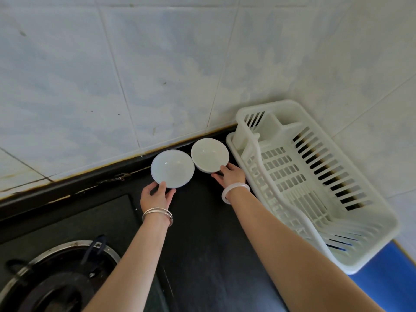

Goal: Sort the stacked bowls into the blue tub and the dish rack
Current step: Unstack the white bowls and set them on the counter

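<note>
Two white bowls sit side by side at the back of the black counter, against the tiled wall. My left hand [157, 195] grips the near rim of the left bowl [172, 168], thumb on its inside. My right hand [230, 176] holds the near edge of the right bowl [209, 154], which looks like the top of a short stack. The white dish rack [315, 183] lies just right of that bowl, nothing in it. A corner of the blue tub [389, 280] shows at the bottom right, under the rack's near end.
A gas burner [60, 278] with a metal ring is set into the counter at the lower left. White tiled walls [157, 75] close off the back and right side. Dark counter [202, 233] stretches between my forearms.
</note>
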Action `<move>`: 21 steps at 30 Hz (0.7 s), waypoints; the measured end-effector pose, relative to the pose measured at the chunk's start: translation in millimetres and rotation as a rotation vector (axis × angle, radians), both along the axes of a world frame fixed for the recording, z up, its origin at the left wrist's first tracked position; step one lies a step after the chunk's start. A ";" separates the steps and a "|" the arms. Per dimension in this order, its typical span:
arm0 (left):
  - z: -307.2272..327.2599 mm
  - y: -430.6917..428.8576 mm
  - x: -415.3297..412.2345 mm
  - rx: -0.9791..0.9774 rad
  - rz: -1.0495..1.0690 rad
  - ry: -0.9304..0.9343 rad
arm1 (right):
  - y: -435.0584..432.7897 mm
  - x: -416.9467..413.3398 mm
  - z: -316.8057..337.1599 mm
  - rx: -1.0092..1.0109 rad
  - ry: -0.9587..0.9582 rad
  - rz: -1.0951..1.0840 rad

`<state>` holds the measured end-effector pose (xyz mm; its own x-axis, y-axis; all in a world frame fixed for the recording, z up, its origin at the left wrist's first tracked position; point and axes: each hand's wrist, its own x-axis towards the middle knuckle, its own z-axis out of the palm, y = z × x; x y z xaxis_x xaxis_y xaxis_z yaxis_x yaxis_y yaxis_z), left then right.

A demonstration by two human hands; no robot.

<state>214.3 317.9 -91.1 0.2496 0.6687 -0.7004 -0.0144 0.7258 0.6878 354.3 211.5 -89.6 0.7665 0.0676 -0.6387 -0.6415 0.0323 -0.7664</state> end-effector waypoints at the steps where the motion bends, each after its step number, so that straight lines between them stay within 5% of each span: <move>1: -0.4 -0.3 0.2 0.003 0.003 0.000 | 0.2 -0.1 0.7 0.006 0.006 0.004; 11: 0.5 -1.7 -0.8 0.049 -0.064 0.033 | -14.6 -8.9 12.9 -0.022 -0.011 0.193; 21: 24.9 -54.5 -43.8 0.262 -0.526 0.072 | -95.8 -66.6 57.7 -0.184 -0.233 0.368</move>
